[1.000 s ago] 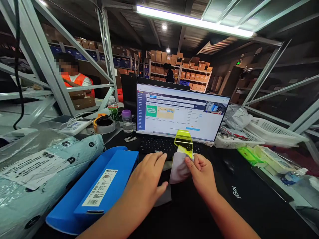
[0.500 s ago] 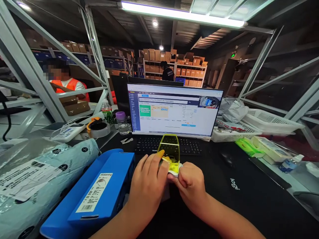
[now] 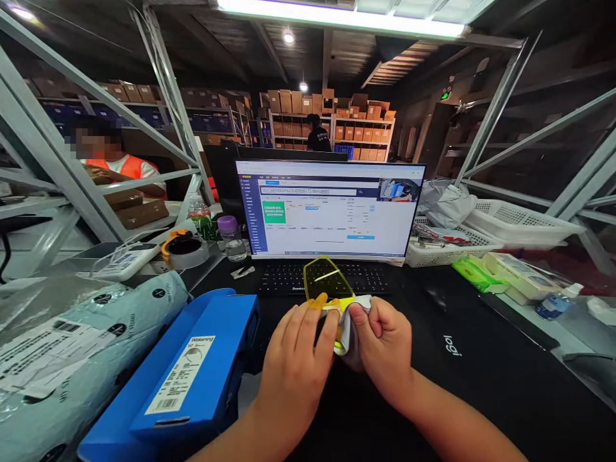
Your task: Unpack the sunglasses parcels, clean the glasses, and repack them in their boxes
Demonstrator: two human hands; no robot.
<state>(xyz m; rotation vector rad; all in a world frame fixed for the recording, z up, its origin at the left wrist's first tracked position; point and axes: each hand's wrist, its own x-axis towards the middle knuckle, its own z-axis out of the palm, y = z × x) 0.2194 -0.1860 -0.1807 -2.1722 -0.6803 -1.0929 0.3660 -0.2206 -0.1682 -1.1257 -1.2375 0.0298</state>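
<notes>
In front of the keyboard I hold yellow-tinted glasses (image 3: 323, 277), one see-through lens tilted up over the keys. My left hand (image 3: 298, 353) is closed around their near side, its fingertips showing through the yellow plastic. A light grey cloth (image 3: 353, 350) is bunched in my right hand (image 3: 387, 343), thumb on top, pressed against the right end of the glasses. The hands and cloth hide the rest of the glasses. Left of my left hand lies a blue box (image 3: 206, 321) with a white "Wakening" label picturing eyewear.
A lit monitor (image 3: 312, 221) stands behind the keyboard (image 3: 283, 279). Plastic-wrapped pale blue parcels (image 3: 139, 308) lie at far left. A purple-capped jar (image 3: 233, 237) and tape roll (image 3: 185, 250) sit behind. White baskets (image 3: 520, 221), a mouse (image 3: 433, 296) and a spray bottle (image 3: 558, 301) are right.
Both hands have shifted slightly right. The glasses have turned, their lens now leaning left, and more of the grey cloth shows beneath my right hand.
</notes>
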